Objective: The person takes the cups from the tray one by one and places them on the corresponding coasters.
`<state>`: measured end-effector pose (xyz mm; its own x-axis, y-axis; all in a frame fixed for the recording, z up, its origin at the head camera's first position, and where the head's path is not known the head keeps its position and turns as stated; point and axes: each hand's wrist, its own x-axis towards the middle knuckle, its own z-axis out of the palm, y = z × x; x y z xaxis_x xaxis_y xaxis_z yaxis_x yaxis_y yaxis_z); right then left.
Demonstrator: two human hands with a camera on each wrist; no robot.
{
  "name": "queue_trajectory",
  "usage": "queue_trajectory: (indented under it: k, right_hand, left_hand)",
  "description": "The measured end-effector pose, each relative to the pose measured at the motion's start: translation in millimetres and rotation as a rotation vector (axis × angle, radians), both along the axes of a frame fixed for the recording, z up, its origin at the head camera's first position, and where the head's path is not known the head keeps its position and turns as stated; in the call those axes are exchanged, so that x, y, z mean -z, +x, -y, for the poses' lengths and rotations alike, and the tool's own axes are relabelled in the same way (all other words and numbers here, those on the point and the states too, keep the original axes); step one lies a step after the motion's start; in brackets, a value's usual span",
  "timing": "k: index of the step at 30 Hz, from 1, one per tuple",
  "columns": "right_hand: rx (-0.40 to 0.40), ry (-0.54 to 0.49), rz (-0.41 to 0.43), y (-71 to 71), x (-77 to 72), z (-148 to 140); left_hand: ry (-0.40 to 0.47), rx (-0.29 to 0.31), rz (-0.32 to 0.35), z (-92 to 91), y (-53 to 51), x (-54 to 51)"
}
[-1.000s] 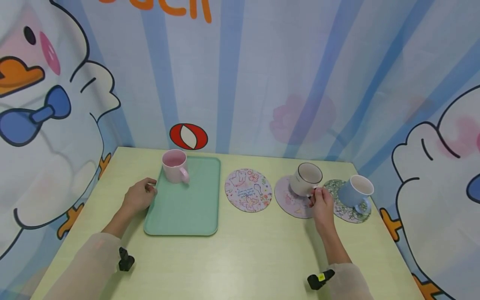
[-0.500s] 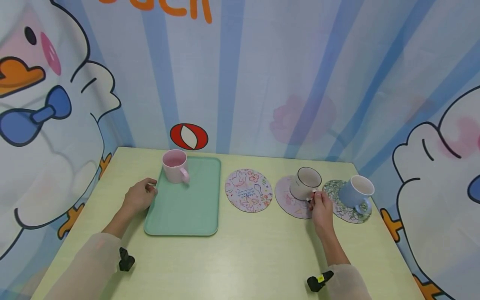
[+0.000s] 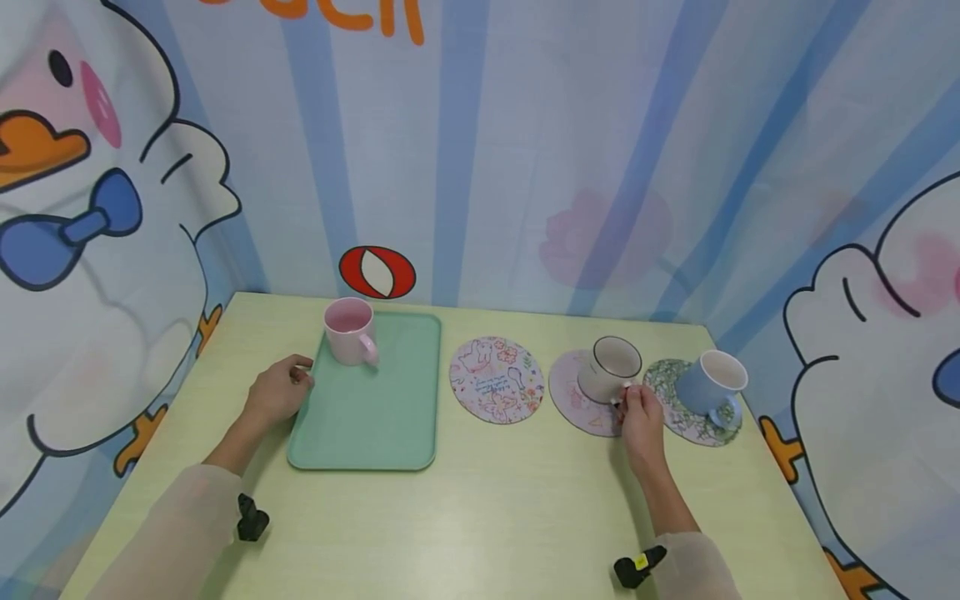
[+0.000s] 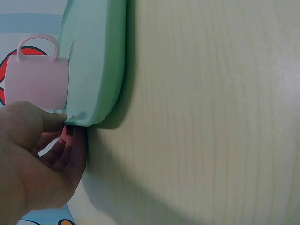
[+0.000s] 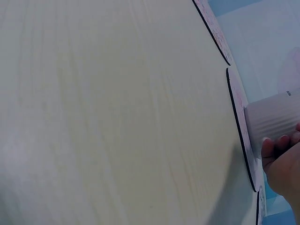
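The left hand (image 3: 279, 390) pinches the left rim of a green tray (image 3: 375, 425); in the left wrist view, thumb and fingers of that hand (image 4: 42, 159) grip the tray's edge (image 4: 110, 70). A pink mug (image 3: 348, 333) stands at the tray's back left corner. On the light purple round coaster (image 3: 577, 407) is a white mug (image 3: 606, 379) with a dark rim, its handle pinched by the right hand (image 3: 642, 421). The right wrist view shows the right hand (image 5: 283, 161) at the side of the white mug (image 5: 272, 117), its base at the coaster (image 5: 239, 112).
A blue mug (image 3: 703, 387) stands on a green patterned coaster (image 3: 678, 417) at the right. A pink patterned coaster (image 3: 497, 381) lies between the tray and the light purple coaster. Behind the pale table (image 3: 480, 525) hangs a striped cartoon curtain (image 3: 510, 167).
The white mug has come down slightly toward the near side and settled on the light purple coaster, the right hand moving with it. The left hand and tray have stayed in place.
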<state>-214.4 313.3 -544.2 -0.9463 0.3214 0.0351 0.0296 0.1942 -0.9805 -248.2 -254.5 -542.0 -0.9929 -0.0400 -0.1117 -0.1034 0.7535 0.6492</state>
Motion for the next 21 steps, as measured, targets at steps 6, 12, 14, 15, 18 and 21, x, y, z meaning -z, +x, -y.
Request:
queue_trajectory:
  k: [6, 12, 14, 15, 18, 21]
  right_hand:
    - [0.021, 0.057, -0.008, 0.5, 2.9, -0.4]
    - [0.024, 0.087, 0.009, -0.9, 1.7, 1.2]
    - [0.019, 0.09, 0.012, -1.1, 1.7, 1.4]
    - [0.02, 0.095, 0.013, -1.2, 1.9, 1.4]
    - [0.023, 0.107, 0.011, -0.9, 2.7, 1.1]
    - [0.027, 0.113, 0.01, -0.7, 3.5, 0.5]
  left_hand:
    - [0.0, 0.006, 0.0, 1.1, -2.5, 3.9]
    - [0.002, 0.01, -0.013, 2.4, -2.0, 1.6]
    - [0.002, 0.013, -0.015, 2.9, -1.4, 1.1]
    - [0.0, 0.015, -0.015, 3.1, -1.3, 1.2]
    - [0.002, 0.018, -0.015, 3.0, -1.2, 1.5]
    - [0.004, 0.016, -0.016, 2.4, -1.0, 1.8]
